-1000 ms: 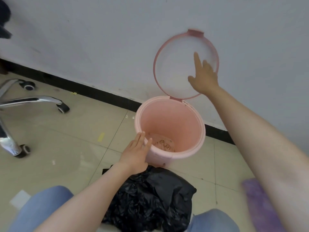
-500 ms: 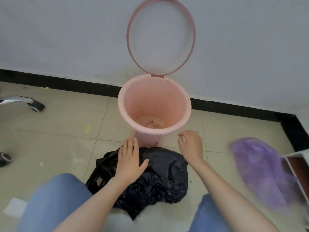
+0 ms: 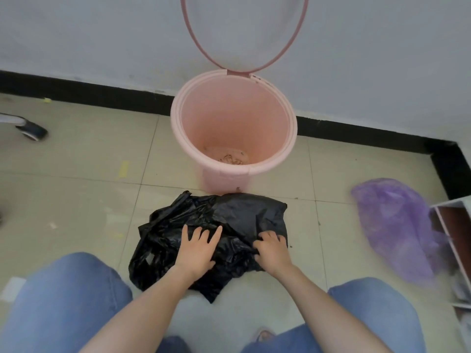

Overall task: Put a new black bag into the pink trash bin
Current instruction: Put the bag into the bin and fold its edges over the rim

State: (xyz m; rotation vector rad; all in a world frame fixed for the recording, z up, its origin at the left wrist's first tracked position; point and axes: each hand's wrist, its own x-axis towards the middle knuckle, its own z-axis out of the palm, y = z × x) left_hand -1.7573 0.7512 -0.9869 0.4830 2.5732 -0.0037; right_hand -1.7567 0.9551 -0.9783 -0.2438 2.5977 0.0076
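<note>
Before the pink trash bin (image 3: 233,128), lid raised: black bag (image 3: 244,215), crumpled on the floor. Left hand (image 3: 197,253) flat upon it, fingers spread; right hand (image 3: 272,250) curled, pinching its plastic.

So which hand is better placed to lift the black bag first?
Probably the right hand: its fingers curl into a fold of the black bag, while the left hand lies flat, fingers spread.

A single head-worn wide-angle camera looks steeply forward and down from close above the person's blue-jeaned knees (image 3: 63,299), facing the beige tiled floor (image 3: 84,189) and grey wall (image 3: 102,34).
</note>
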